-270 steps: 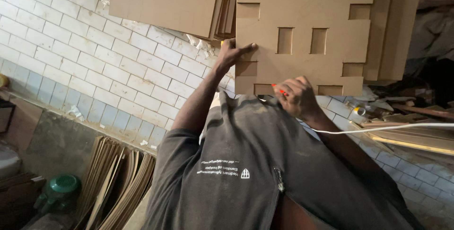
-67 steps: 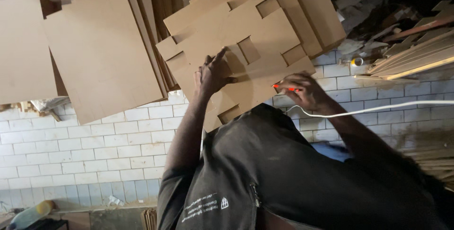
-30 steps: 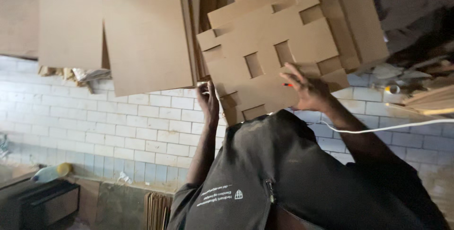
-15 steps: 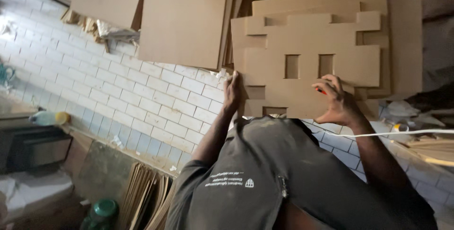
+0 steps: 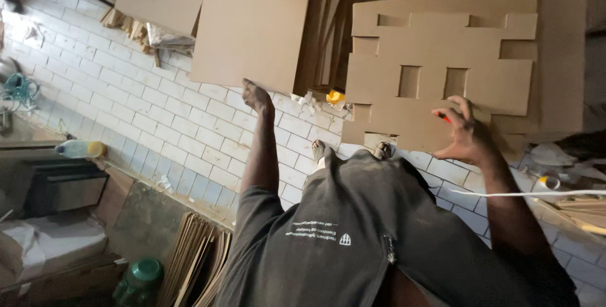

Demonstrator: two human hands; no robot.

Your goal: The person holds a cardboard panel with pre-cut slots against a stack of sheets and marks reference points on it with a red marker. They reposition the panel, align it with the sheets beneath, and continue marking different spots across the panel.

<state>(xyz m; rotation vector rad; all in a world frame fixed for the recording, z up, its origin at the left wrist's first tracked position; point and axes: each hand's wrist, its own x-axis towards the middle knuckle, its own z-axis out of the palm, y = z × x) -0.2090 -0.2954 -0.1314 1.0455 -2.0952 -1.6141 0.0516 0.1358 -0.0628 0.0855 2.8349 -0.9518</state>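
My left hand (image 5: 257,96) reaches out to the lower edge of a plain brown board (image 5: 252,23) that leans in a stack, and its fingers curl on that edge. My right hand (image 5: 464,135) rests with spread fingers on the lower part of a brown cut-out board (image 5: 442,48) with rectangular holes and notches. A thin red pencil (image 5: 444,118) is pinched between its fingers. My dark shirt fills the bottom of the view, and my bare feet (image 5: 319,150) stand on the white tiled floor (image 5: 189,136).
More boards stand behind the cut-out one and at the top left. A sheaf of thin sheets (image 5: 196,269) and a green jar (image 5: 140,278) sit at the lower left beside a dark cabinet (image 5: 57,184). A white cord (image 5: 536,193) crosses over wood strips at the right.
My left hand has left the cut-out board's left edge and moved left to the plain board. My right hand stays on the cut-out board. The view has swung left.
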